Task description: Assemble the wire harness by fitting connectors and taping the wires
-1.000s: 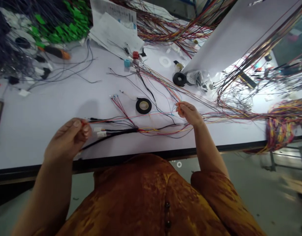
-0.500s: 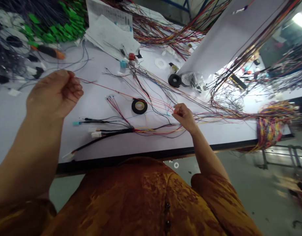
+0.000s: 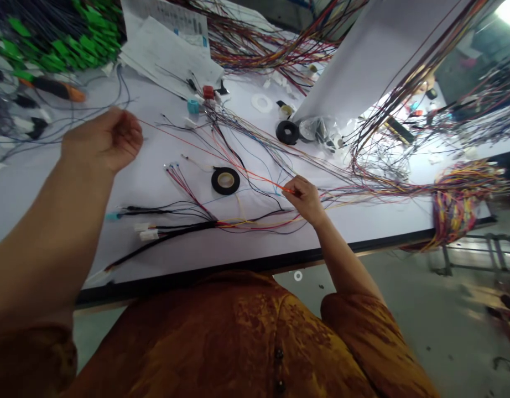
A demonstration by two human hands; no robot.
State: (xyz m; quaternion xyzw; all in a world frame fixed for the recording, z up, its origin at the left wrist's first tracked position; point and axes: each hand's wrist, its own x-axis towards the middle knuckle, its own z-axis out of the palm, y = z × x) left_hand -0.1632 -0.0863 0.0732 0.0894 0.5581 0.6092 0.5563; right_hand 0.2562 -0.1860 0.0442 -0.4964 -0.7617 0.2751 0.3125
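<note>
A thin red wire (image 3: 197, 145) runs across the white table between my two hands. My left hand (image 3: 108, 138) is closed on its left end, above the table, with the fingers curled in. Farther right, my right hand (image 3: 303, 198) pinches the orange-red wires where they come together. Below the wire lies a roll of black tape (image 3: 225, 181). A wire harness (image 3: 197, 225) wrapped in black tape, with white connectors (image 3: 149, 235) at its left end, rests near the table's front edge. Several loose wires pass beneath my right hand.
Papers (image 3: 167, 55), a red connector (image 3: 208, 92) and a second black tape roll (image 3: 287, 132) lie toward the back. An orange-and-black handled tool (image 3: 58, 88) sits by green connectors (image 3: 72, 41). A thick wire bundle (image 3: 454, 204) hangs over the right edge.
The view has shifted, so the table's contents appear farther left. My left hand has moved a little right relative to the table. Both hands keep their hold on the red wire.
</note>
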